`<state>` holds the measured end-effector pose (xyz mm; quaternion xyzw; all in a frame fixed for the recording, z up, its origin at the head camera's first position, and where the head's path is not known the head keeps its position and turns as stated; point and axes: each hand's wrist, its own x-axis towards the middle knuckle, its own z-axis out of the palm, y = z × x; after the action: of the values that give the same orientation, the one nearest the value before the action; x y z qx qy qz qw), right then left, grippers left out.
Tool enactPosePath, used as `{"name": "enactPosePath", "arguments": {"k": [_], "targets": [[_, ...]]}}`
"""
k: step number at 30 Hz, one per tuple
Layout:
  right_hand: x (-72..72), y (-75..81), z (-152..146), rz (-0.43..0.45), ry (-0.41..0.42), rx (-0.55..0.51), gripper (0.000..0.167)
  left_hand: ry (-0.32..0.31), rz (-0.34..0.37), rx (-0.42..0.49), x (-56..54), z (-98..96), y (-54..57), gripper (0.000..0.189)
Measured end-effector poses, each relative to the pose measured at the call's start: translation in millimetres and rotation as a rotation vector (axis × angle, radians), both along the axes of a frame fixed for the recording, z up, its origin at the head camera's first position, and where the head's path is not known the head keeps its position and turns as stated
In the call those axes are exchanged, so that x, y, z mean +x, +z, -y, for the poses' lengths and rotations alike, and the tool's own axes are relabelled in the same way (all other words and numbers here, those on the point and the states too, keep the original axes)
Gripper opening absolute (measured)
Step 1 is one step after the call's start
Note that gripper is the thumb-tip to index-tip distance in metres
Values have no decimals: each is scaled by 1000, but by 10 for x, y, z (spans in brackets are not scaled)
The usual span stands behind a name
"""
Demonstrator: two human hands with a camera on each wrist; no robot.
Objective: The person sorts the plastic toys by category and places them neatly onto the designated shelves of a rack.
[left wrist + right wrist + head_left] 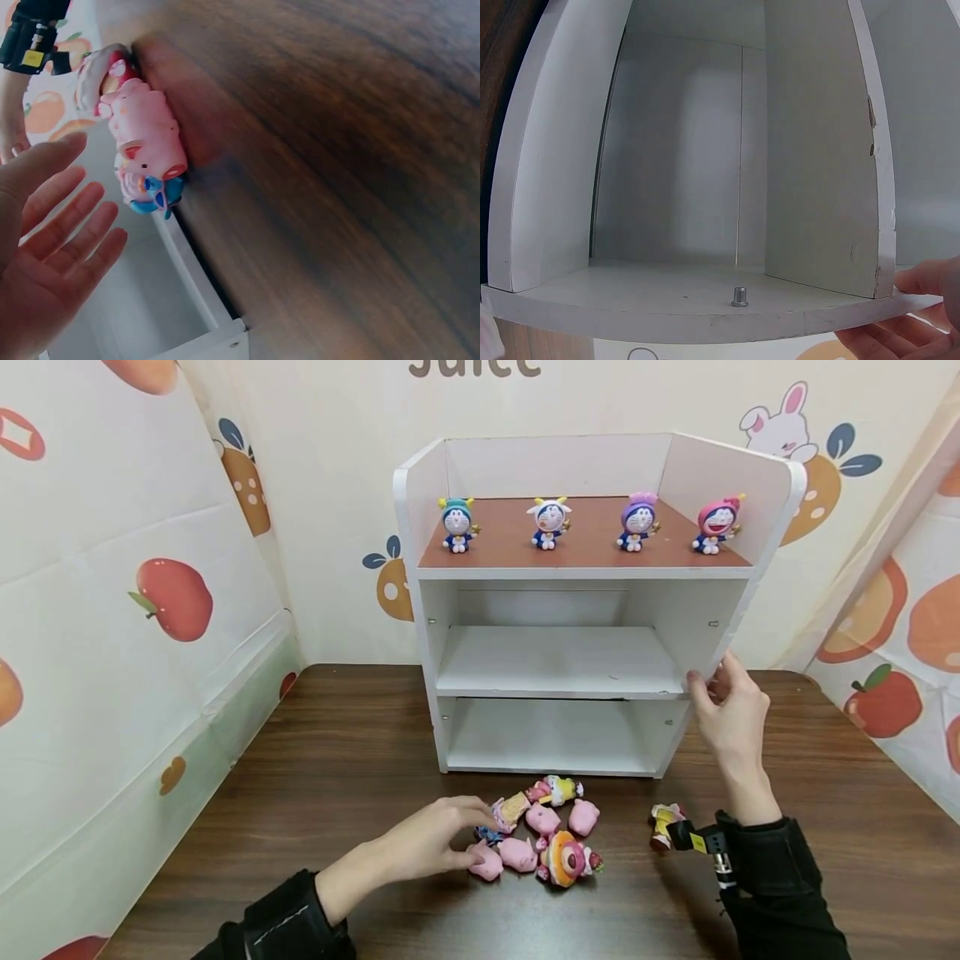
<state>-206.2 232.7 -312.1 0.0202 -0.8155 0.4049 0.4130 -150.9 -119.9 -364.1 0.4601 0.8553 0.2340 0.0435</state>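
Note:
My left hand (427,839) hovers with relaxed fingers at the left of a cluster of figurines, its thumb right at a pink pig figurine (487,861). In the left wrist view those fingers are spread and hold nothing; another pink pig (146,127) lies beyond them. Close around are more pigs (517,854), a pink bear figurine (564,860) with an orange ring, and a figurine in a yellow-and-white outfit (562,789). My right hand (731,710) grips the right side panel of a white shelf unit (558,660), thumb inside and fingers outside, beside the middle board.
Several blue-and-white figurines in coloured hats, such as a purple-hatted one (638,522), stand in a row on the brown top shelf. The two lower shelves (555,735) are white. Another figurine (665,822) lies beside my right wrist on the wooden table (360,735).

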Motion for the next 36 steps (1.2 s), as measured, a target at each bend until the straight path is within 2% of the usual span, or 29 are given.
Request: {"name": "enactPosePath", "arguments": {"k": [7, 12, 20, 25, 32, 36], "targets": [[-2, -4, 4, 1, 1, -3, 34, -40, -34, -93, 22, -10, -71, 31], [1, -4, 5, 6, 3, 0, 34, -36, -48, -151, 41, -42, -121, 31], [-6, 0, 1, 1, 11, -12, 34, -10, -83, -122, 51, -72, -172, 22], [-9, -5, -4, 6, 7, -8, 35, 85, -132, -98, 64, -84, -211, 20], [-7, -3, -4, 6, 4, -1, 36, 301, -170, -11, 113, -130, -235, 18], [-3, -1, -4, 4, 5, -1, 36, 407, -200, -44, 146, -178, -218, 20]]}}
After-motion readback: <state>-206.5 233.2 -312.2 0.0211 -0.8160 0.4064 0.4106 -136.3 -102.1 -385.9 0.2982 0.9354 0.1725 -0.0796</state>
